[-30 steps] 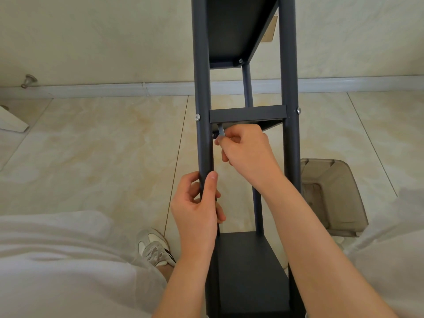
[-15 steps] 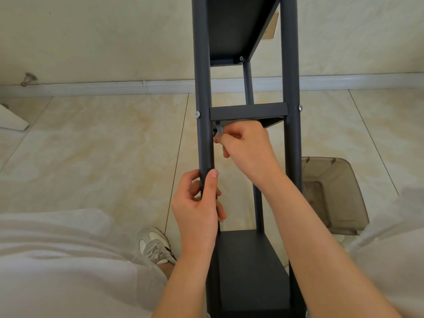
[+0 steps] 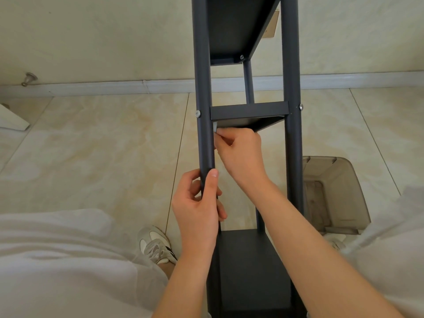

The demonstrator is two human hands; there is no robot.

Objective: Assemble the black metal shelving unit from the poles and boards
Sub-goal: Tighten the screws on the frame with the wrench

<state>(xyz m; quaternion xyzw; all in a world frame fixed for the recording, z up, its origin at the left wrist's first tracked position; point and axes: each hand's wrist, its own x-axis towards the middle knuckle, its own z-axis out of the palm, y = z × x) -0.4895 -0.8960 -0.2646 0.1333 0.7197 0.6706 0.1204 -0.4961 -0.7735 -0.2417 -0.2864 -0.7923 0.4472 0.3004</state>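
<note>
Nearest the viewer, the shelving unit (image 3: 292, 145) shows its lowest visible board (image 3: 252, 271), a matte black slab seated between the poles. Just beyond, the left hand (image 3: 197, 203) curls its fingers and thumb round the front-left pole (image 3: 203, 88), a smooth round tube. The right hand (image 3: 241, 154) pinches a small grey tool (image 3: 215, 127), probably a wrench, at the corner under the middle board (image 3: 249, 110), flanked by silver screws (image 3: 197, 114). Farther off, the top board (image 3: 231, 26) is bolted too. Three boards are mounted, so mostly tightening seems left.
</note>
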